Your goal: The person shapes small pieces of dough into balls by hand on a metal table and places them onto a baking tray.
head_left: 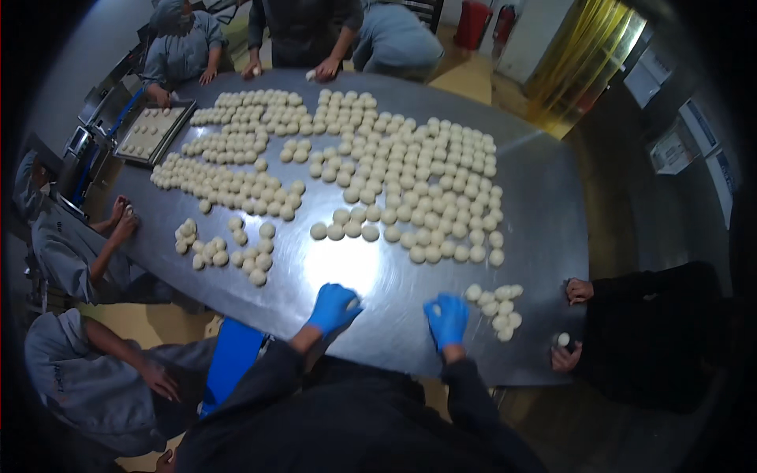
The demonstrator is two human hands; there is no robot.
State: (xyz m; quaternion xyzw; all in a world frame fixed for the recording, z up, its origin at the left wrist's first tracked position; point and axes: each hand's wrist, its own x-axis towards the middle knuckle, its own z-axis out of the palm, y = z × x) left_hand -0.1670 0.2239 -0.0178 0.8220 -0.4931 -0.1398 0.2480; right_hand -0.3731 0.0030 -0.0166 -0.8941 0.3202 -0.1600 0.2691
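Note:
Blue gloves cover both my hands at the near edge of the steel table point(536, 181). My left hand point(333, 307) is cupped, its fingers curled round a dough ball that is mostly hidden; a pale bit shows by the fingertips. To its right, my right hand point(447, 318) is curled down on the table, and a pale bit of dough shows between its fingers. A small cluster of dough balls point(503, 307) lies right of my right hand. Beyond my hands, many round white dough balls point(426, 165) stand in packed rows. Looser dough balls point(256, 260) lie to the left.
A tray point(158, 130) with spaced dough pieces rests at the table's far left corner. Co-workers stand round the table; the one at right has a hand point(566, 359) by a single dough ball point(563, 339). A blue panel point(233, 363) is at my left.

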